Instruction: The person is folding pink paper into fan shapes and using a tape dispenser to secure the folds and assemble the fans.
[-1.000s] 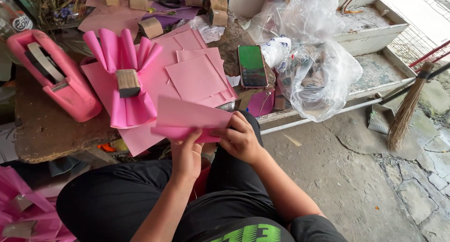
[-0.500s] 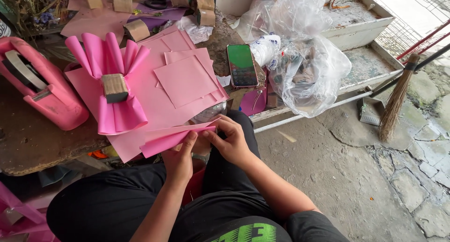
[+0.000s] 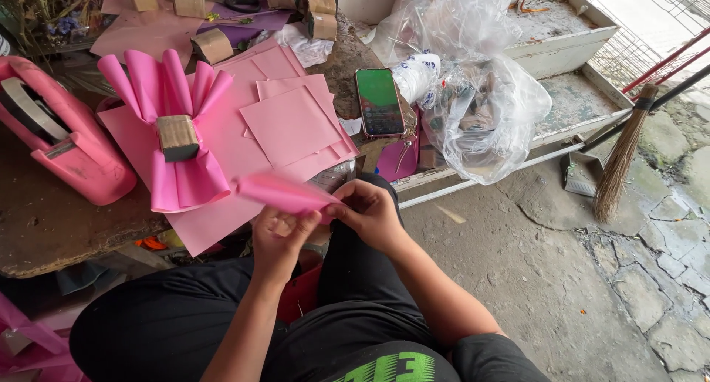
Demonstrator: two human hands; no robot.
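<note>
Both hands (image 3: 325,223) pinching folded pink paper (image 3: 285,193)

We're looking at a small craft workshop, kind of an open-air setup. We've got a rough wooden table (image 3: 52,234) covered in pink paper sheets (image 3: 292,123), a folded pink paper fan (image 3: 174,130) weighted with a small block, a big pink tape dispenser (image 3: 63,142) and tape rolls (image 3: 211,45) at the back. Past that there's cracked concrete floor (image 3: 592,278), a straw broom (image 3: 617,160) and plastic bags (image 3: 481,108) of supplies on a low ledge.
</note>
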